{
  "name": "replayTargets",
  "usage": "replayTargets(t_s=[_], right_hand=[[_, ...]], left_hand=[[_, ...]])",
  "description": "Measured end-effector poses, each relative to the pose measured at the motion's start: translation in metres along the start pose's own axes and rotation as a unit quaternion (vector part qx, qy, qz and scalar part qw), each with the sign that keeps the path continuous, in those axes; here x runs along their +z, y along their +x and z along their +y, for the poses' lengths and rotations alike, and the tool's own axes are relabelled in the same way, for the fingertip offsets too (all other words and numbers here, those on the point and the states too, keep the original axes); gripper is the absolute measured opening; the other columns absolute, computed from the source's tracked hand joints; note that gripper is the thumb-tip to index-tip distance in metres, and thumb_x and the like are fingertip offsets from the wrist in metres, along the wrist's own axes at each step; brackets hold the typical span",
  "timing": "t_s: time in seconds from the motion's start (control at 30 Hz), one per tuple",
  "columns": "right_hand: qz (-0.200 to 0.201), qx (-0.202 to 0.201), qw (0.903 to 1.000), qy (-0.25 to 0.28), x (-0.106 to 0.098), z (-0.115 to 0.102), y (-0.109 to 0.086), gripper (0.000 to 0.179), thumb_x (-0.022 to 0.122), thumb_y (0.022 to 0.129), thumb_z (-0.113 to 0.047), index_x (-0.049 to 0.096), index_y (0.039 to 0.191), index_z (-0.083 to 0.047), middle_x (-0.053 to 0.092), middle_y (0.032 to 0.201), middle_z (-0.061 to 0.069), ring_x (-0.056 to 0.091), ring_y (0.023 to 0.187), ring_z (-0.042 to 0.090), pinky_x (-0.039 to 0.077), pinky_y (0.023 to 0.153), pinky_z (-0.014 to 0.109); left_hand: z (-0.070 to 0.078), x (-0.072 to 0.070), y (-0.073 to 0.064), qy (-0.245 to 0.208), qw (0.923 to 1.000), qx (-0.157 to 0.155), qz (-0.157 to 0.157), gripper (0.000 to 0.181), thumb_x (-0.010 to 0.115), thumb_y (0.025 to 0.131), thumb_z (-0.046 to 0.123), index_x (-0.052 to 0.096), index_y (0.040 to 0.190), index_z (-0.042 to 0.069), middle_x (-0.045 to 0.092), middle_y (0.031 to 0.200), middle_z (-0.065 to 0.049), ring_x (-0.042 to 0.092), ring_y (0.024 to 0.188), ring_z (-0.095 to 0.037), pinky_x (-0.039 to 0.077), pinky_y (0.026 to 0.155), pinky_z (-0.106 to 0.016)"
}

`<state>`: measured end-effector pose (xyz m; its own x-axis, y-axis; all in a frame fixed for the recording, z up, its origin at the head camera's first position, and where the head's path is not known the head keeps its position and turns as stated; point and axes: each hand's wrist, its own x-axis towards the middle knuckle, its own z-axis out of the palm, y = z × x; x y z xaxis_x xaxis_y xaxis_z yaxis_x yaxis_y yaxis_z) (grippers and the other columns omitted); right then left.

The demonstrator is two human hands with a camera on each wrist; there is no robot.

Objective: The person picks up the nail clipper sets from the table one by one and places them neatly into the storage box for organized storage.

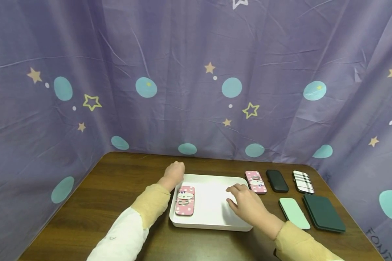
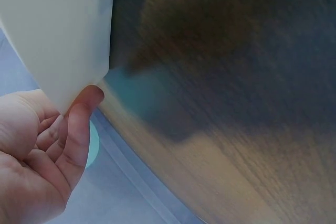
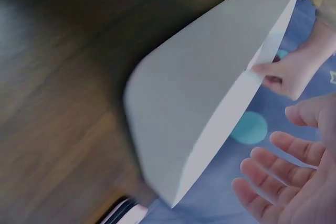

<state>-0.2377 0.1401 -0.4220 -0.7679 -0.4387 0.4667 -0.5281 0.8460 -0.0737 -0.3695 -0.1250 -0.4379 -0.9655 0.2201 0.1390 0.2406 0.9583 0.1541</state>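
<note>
A white tray (image 1: 212,203) lies on the wooden table, with a pink case with a cartoon animal print (image 1: 185,201) inside its left end. My left hand (image 1: 174,174) grips the tray at its far left corner; in the left wrist view the fingers of the left hand (image 2: 58,145) curl at the corner of the tray (image 2: 68,35). Over the tray's right part, my right hand (image 1: 246,203) holds nothing. The right wrist view shows that right hand (image 3: 294,177) with its fingers spread and relaxed, beside the tray's outer wall (image 3: 194,72).
Right of the tray lie a second pink case (image 1: 256,182), a black case (image 1: 277,181), a plaid case (image 1: 303,182), a mint green case (image 1: 294,213) and a dark green case (image 1: 324,213). A purple patterned curtain (image 1: 196,90) hangs behind the table (image 1: 94,203).
</note>
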Motion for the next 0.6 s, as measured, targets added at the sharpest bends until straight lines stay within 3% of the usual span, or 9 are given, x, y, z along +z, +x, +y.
replayTargets(t_s=[0.23,0.6], right_hand=[[0.002,-0.002,1.0,-0.007,-0.005,0.027,-0.022,0.029,0.077,0.075,-0.019,0.067,0.102,-0.01,0.067,0.097,0.003,0.065,0.089,0.023,0.053,0.071,0.042],[0.022,0.032,0.9991,-0.018,-0.015,0.063,-0.048,0.032,0.079,0.072,-0.013,0.067,0.101,-0.005,0.066,0.095,0.011,0.063,0.084,0.028,0.054,0.066,0.043]], left_hand=[[0.0,-0.001,-0.001,-0.001,1.0,-0.001,-0.001,0.01,0.066,0.074,-0.004,0.065,0.081,0.003,0.067,0.093,-0.018,0.065,0.088,-0.033,0.055,0.072,-0.043],[0.002,-0.003,-0.001,-0.01,0.9997,-0.01,-0.018,0.01,0.067,0.076,-0.004,0.066,0.084,0.002,0.068,0.092,-0.015,0.065,0.088,-0.031,0.055,0.074,-0.042]])
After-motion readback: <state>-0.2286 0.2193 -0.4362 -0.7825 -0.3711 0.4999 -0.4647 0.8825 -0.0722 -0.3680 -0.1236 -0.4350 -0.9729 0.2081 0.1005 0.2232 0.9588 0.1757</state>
